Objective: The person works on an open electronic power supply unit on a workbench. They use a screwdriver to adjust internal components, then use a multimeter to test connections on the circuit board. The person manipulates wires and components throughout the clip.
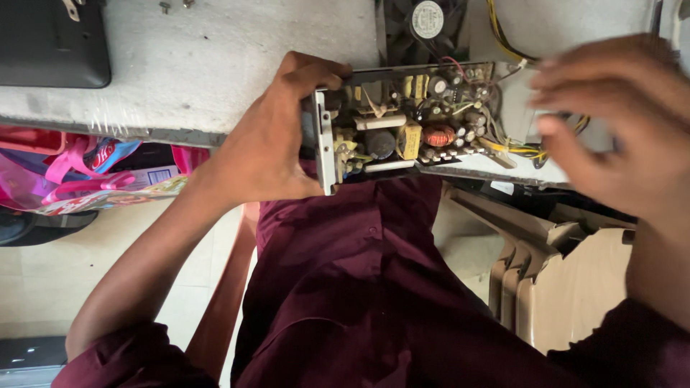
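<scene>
My left hand [277,133] grips the near end of a power supply circuit board [406,122], packed with capacitors, coils and a copper-wound transformer, held at the table's front edge. My right hand [618,118] is blurred at the right, fingers spread, hovering over the bundle of yellow and black wires [525,147] that leaves the board. It holds nothing I can make out. A black cooling fan [424,25] lies just behind the board.
The grey worktable [215,65] carries a black case [50,43] at its far left and small screws at the top edge. Pink and colourful bags [79,172] sit under the table on the left. Cardboard boxes [560,280] stand at the right.
</scene>
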